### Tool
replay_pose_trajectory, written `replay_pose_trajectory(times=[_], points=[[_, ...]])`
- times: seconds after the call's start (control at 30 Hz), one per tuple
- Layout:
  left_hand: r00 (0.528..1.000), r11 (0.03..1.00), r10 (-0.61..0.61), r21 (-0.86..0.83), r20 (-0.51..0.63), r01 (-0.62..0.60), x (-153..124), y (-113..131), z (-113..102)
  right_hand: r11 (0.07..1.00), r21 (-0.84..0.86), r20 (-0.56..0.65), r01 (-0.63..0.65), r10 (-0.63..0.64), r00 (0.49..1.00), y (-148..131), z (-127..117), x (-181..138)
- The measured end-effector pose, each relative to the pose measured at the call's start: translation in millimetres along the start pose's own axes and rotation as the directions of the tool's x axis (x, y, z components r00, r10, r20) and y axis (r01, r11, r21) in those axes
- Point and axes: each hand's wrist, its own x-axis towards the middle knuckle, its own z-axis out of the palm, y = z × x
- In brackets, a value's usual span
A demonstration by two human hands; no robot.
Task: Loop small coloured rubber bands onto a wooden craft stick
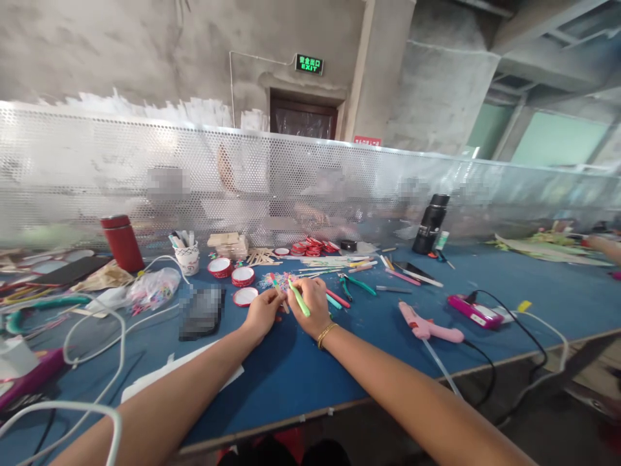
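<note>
My right hand (pixel 313 307) is closed round a light green pen-like tool (pixel 299 299), its tip pointing away from me. Close beside it, my left hand (pixel 262 315) pinches a thin wooden craft stick (pixel 284 305) with a reddish end. Both hands are over the middle of the blue table, nearly touching. Just beyond the fingers lies a pile of small pink, blue and white bits (pixel 266 279). A red-rimmed round dish (pixel 245 297) with a white inside stands left of my left hand, and another similar dish (pixel 242 276) is behind it.
A pink glue gun (pixel 429 325), green-handled pliers (pixel 359 285) and a purple power strip (pixel 474 312) lie to the right. A black bottle (pixel 431 226) and a red thermos (pixel 121 243) stand farther back. White cables (pixel 121 343) loop at left. Another person's hand (pixel 604 246) shows at far right.
</note>
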Motion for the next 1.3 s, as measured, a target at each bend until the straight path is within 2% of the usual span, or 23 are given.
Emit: replay_pose_trajectory(times=[0.23,0.43,0.6,0.8,0.93,1.13,1.3], points=[[0.998,0.998,0.042,0.047,0.036,-0.044,8,-14,0,0.996,-0.093,0.026,-0.012,0.015,1.0,5,4,-1],[0.99,0.975,0.116,0.18,0.078,-0.129,11,-23,-1,0.988,-0.157,0.015,-0.014,0.017,1.0,12,6,-3],[0.978,0.964,0.158,0.195,0.133,-0.182,9,-22,1,0.979,-0.185,0.022,-0.081,0.087,0.996,7,3,-4],[0.972,0.982,0.165,0.067,0.167,-0.178,-1,-15,0,0.968,-0.021,-0.043,-0.251,0.25,0.967,-9,-5,-10],[0.973,0.982,0.147,0.09,0.179,-0.165,-3,-15,-1,0.954,0.065,-0.064,-0.292,0.296,0.953,-12,-10,-16],[0.973,0.974,0.152,0.142,0.171,-0.177,-2,-17,-1,0.922,0.08,-0.131,-0.378,0.386,0.913,-6,-15,-17],[0.959,0.964,0.194,0.144,0.207,-0.226,-6,-13,1,0.933,0.04,-0.134,-0.357,0.359,0.923,-9,-15,-15]])
